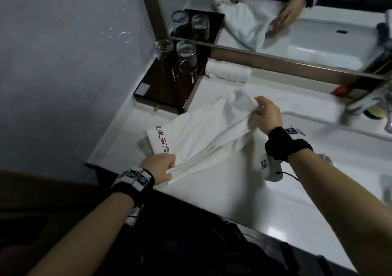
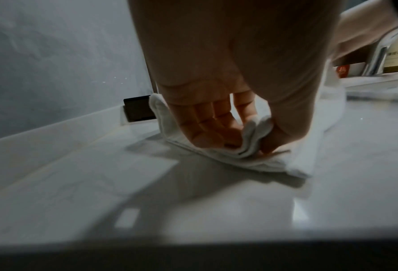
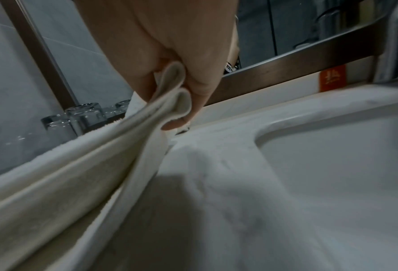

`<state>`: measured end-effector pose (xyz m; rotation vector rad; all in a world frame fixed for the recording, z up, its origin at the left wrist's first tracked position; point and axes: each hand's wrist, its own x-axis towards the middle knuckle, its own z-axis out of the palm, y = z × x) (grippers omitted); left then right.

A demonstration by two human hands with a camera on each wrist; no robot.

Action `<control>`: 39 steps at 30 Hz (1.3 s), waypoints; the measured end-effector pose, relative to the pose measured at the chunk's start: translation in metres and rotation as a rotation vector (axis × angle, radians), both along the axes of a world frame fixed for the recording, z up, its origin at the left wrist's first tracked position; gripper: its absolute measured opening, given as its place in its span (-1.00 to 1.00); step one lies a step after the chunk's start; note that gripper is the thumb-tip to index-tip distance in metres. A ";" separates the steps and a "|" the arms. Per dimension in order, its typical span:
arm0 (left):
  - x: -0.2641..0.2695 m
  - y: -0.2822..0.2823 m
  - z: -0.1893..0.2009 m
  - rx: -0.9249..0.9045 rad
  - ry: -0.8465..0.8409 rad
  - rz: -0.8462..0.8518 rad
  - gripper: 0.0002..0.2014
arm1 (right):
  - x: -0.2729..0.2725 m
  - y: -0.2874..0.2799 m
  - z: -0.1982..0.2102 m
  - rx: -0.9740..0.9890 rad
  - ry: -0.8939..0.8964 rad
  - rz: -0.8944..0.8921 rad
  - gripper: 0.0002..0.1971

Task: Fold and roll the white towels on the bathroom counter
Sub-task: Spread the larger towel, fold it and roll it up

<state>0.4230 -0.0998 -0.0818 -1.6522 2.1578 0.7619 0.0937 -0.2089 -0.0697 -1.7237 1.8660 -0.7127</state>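
A white towel (image 1: 203,133) with red lettering is stretched over the white counter (image 1: 244,193), folded lengthwise. My left hand (image 1: 163,166) pinches its near layered edge; in the left wrist view the fingers (image 2: 207,132) and thumb squeeze the doubled towel edge (image 2: 253,141) just above the counter. My right hand (image 1: 265,116) grips the far end, lifted off the counter; the right wrist view shows two folded layers of towel (image 3: 172,95) pinched between thumb and fingers. A rolled white towel (image 1: 228,71) lies at the back by the mirror.
A dark wooden tray (image 1: 169,89) with upturned glasses (image 1: 186,57) stands at the back left. The sink basin (image 1: 350,140) and chrome tap (image 1: 364,102) are on the right, near a small red packet (image 1: 340,90). A mirror (image 1: 275,10) runs along the back; the grey wall (image 1: 63,63) is left.
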 end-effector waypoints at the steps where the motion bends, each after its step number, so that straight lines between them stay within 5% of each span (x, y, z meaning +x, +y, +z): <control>1: -0.001 0.005 -0.001 -0.002 0.002 -0.010 -0.82 | 0.005 -0.007 0.001 -0.034 -0.030 -0.027 -0.66; 4: -0.008 0.016 -0.004 -0.023 0.007 -0.033 -0.87 | 0.016 -0.024 0.000 0.056 0.042 -0.073 -0.73; 7: -0.013 0.021 -0.004 -0.119 0.015 -0.101 -0.84 | 0.017 -0.026 -0.004 0.408 0.340 -0.039 -0.54; 10: -0.015 0.022 -0.002 -0.223 0.034 -0.152 -0.81 | 0.008 -0.021 -0.008 0.355 0.449 -0.087 -0.61; 13: -0.012 0.022 0.004 -0.315 0.176 -0.013 -0.83 | -0.009 -0.019 -0.011 0.174 0.248 -0.145 -0.75; 19: -0.016 0.025 0.001 -0.151 0.087 -0.153 -0.84 | -0.025 0.002 -0.029 0.355 0.038 -0.228 -0.64; 24: -0.020 0.023 0.002 -0.089 0.105 -0.068 -0.83 | -0.027 0.008 -0.031 0.339 -0.052 -0.239 -0.63; 27: -0.020 0.006 0.009 -0.271 0.178 0.039 -0.92 | -0.031 0.012 -0.028 0.260 -0.103 -0.276 -0.66; 31: -0.012 -0.028 0.012 -0.534 0.137 0.296 -0.66 | -0.032 0.022 -0.023 0.293 -0.001 -0.294 -0.54; 35: -0.003 -0.053 0.001 -0.290 -0.014 0.436 -0.54 | -0.023 0.032 -0.021 0.503 -0.023 -0.259 -0.41; 39: 0.002 -0.057 -0.006 -0.144 0.013 0.468 -0.56 | -0.007 0.034 -0.025 0.543 -0.187 -0.299 -0.45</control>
